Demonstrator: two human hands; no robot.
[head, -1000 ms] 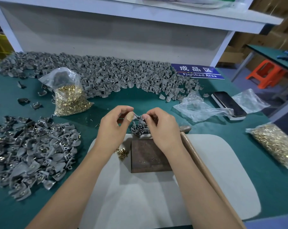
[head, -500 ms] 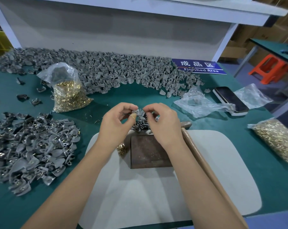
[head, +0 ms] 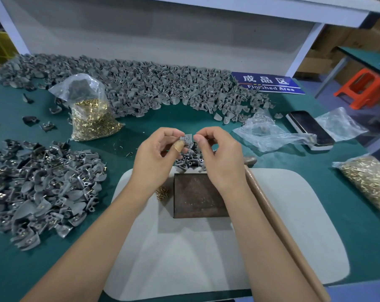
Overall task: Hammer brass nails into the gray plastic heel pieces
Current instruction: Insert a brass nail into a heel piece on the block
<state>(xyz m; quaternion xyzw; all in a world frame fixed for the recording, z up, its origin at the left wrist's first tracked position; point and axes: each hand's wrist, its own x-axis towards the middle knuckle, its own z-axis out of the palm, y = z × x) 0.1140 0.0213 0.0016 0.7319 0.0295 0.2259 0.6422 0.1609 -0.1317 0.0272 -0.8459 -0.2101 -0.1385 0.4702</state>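
My left hand (head: 156, 158) pinches a small gray plastic heel piece (head: 187, 138) between bandaged thumb and fingers, held above the table. My right hand (head: 219, 158) has its fingers curled with the fingertips pinched together right beside that piece; whether a nail is in them is too small to tell. Below the hands lies a rusty metal block (head: 197, 196) on a white mat (head: 282, 225). A few loose brass nails (head: 162, 192) lie left of the block. A small heap of heel pieces (head: 190, 161) sits just beyond the block. The wooden hammer handle (head: 278, 225) lies under my right forearm.
A long pile of gray heel pieces (head: 141, 90) runs along the back, another pile (head: 38, 188) sits at the left. Bags of brass nails stand at the back left (head: 91, 118) and right edge (head: 367, 182). A phone (head: 309, 127), empty plastic bags (head: 269, 136) and a blue sign (head: 269, 83) lie at the right.
Both hands have risen slightly and moved a little apart, still working the heel piece. The view has shifted down a little.
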